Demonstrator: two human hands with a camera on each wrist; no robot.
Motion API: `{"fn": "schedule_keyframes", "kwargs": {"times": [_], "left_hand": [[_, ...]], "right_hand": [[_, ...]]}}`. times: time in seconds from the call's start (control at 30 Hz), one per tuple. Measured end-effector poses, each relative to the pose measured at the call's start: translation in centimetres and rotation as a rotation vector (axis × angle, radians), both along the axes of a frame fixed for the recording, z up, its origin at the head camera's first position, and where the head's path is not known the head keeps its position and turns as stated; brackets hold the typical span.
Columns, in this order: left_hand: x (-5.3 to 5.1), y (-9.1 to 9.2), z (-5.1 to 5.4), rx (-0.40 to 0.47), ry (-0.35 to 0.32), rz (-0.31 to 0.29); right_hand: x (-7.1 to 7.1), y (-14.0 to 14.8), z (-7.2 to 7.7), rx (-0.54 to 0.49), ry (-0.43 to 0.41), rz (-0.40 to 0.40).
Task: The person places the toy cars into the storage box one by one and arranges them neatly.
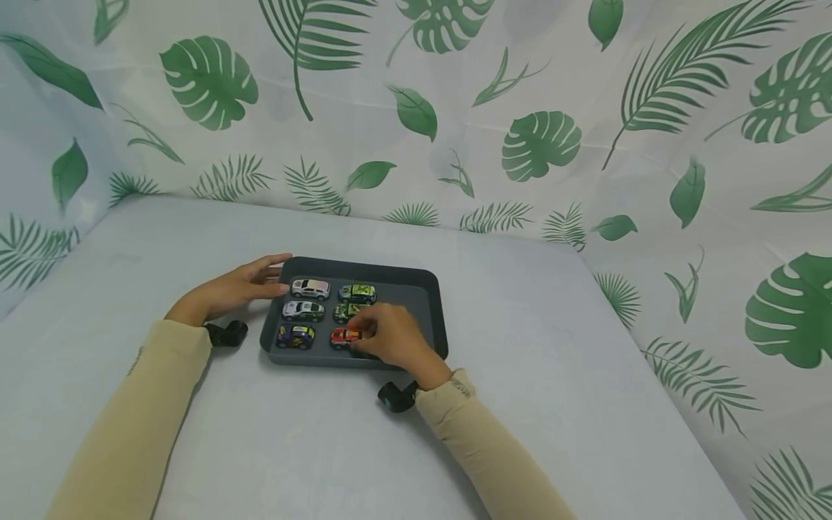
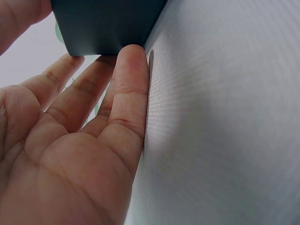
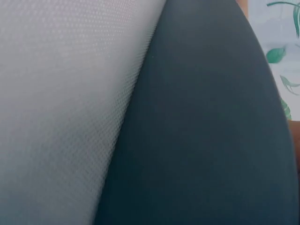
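Observation:
A dark grey tray (image 1: 425, 307) lies on the table with several toy cars in two columns. At its left end my left hand (image 1: 237, 289) rests against the wall; in the left wrist view the fingers (image 2: 131, 70) of that hand are nearly straight and touch the tray's outside (image 2: 105, 28). Over the tray's near right part, my right hand (image 1: 393, 336) pinches a red toy car (image 1: 343, 336) at the bottom of the right column. The right wrist view holds mostly the tray's outer wall (image 3: 197, 122), which hides the right fingers and the car.
The left column has a white-and-pink toy car (image 1: 310, 289), a white-and-green one (image 1: 303, 311) and a dark blue one (image 1: 295, 336). Behind the red car are a yellow-green-and-blue car (image 1: 357, 292) and a green camouflage car (image 1: 347, 312). A leaf-patterned cloth (image 1: 455, 108) hangs behind the white table (image 1: 533, 325).

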State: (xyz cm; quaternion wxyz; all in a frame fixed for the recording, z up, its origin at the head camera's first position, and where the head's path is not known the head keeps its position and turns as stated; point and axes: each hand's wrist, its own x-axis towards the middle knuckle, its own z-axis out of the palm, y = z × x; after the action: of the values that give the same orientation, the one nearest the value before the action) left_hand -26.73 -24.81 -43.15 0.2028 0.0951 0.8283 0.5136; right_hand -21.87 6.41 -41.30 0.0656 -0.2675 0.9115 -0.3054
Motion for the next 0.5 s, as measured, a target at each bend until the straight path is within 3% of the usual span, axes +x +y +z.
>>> {"fn": "schedule_keyframes", "kwargs": {"times": [0.5], "left_hand": [[0.19, 0.08, 0.03, -0.010, -0.008, -0.004]], "right_hand": [[0.39, -0.28, -0.04, -0.001, 0.008, 0.000]]}}
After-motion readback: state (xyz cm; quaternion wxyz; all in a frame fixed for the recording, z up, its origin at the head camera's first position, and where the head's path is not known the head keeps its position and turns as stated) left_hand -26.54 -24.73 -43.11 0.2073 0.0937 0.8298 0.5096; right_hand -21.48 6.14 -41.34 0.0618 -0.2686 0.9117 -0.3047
